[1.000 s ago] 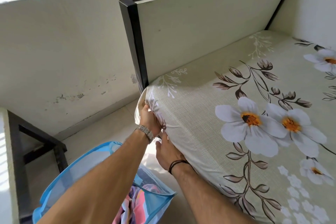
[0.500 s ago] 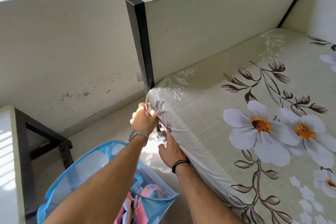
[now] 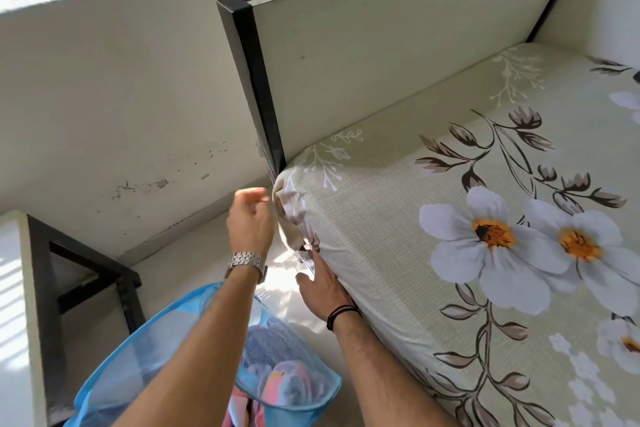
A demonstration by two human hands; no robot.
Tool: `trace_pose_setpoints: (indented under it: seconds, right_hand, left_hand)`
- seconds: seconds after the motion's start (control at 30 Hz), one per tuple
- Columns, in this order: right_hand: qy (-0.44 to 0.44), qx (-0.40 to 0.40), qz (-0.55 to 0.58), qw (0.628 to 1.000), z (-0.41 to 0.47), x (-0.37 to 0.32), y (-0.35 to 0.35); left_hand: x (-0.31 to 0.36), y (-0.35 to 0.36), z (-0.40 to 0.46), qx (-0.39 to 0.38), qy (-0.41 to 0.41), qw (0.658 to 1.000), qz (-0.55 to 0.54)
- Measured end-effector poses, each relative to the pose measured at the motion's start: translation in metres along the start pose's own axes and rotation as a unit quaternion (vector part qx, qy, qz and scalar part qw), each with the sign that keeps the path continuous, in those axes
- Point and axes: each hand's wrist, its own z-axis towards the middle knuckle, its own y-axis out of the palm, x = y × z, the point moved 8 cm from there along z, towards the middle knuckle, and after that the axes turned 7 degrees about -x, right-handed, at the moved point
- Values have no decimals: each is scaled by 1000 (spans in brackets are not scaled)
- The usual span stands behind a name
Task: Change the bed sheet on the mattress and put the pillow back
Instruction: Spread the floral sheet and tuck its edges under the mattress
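One corner of the mattress (image 3: 381,236) is seen below the headboard (image 3: 381,62), covered by the floral sheet (image 3: 450,218). A blue hamper (image 3: 194,357) of clothes is placed before that corner, a dark table (image 3: 69,270) to its left. The left hand (image 3: 249,222) is held just beside the corner, fingers loosely curled, nothing gripped. The right hand (image 3: 322,291) is laid flat against the sheet's side below the corner.

Right hand (image 3: 323,291) fingertips are disappearing under the mattress edge, behind bunched bed sheet (image 3: 398,253); what they are touching cannot be told. Left hand (image 3: 250,224) fingers are blurring. Laundry basket (image 3: 145,357) is running off the bottom edge, its contents showing only as coloured cloth through mesh. Side table (image 3: 20,322) is being cut by the left edge.
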Motion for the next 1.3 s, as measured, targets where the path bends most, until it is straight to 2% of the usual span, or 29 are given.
trace_pose_setpoints:
  seconds: [0.03, 0.07, 0.13, 0.3, 0.43, 0.6, 0.73, 0.83, 0.9, 0.93, 1.0, 1.07, 1.13, 1.2, 1.3]
  right_hand:
    - [-3, 0, -7, 1000, -1, -1, -1]
    - [-2, -6, -10, 1000, -2, -1, -1]
    - [3, -15, -1, 1000, -2, -1, 0]
    - [8, -14, 8, 1000, -3, -1, 1]
    - [12, -14, 21, 1000, -3, 0, 2]
    - [19, -3, 50, 999, 2, 9, 3]
    - [28, -16, 61, 998, 3, 10, 6]
    - [27, -21, 39, 999, 4, 10, 7]
    - [21, -17, 27, 999, 4, 8, 6]
    - [24, -20, 28, 999, 4, 10, 7]
    - [28, -25, 28, 999, 3, 11, 7]
    - [27, -21, 26, 999, 3, 10, 7]
    - [23, -15, 14, 1000, 4, 10, 5]
    - [27, -19, 13, 999, 5, 13, 7]
    - [24, -30, 29, 999, 3, 11, 5]
  left_hand:
    - [3, 14, -7, -51, -2, 995, -87]
    - [-2, 32, -10, -96, -40, 980, -171]
    - [-14, 47, -11, -100, -126, 943, -291]
    - [-26, 47, 4, -94, -175, 927, -318]
    - [-20, 81, -23, -157, -196, 885, -393]
    - [-14, 102, -21, -136, -203, 840, -484]
    - [-12, 103, -9, -106, -228, 831, -495]
    - [-11, 102, -10, -189, -246, 837, -450]
    - [-20, 85, -8, -228, -256, 879, -330]
    - [-28, 68, -4, -203, -258, 910, -255]
    - [-40, 30, 5, -96, -236, 956, -147]
    - [-37, 20, 8, -47, -180, 968, -165]
    - [-28, 41, -2, -109, -160, 952, -238]
    - [-29, 68, -13, -150, -182, 918, -318]
    - [-26, 89, -12, -136, -214, 868, -427]
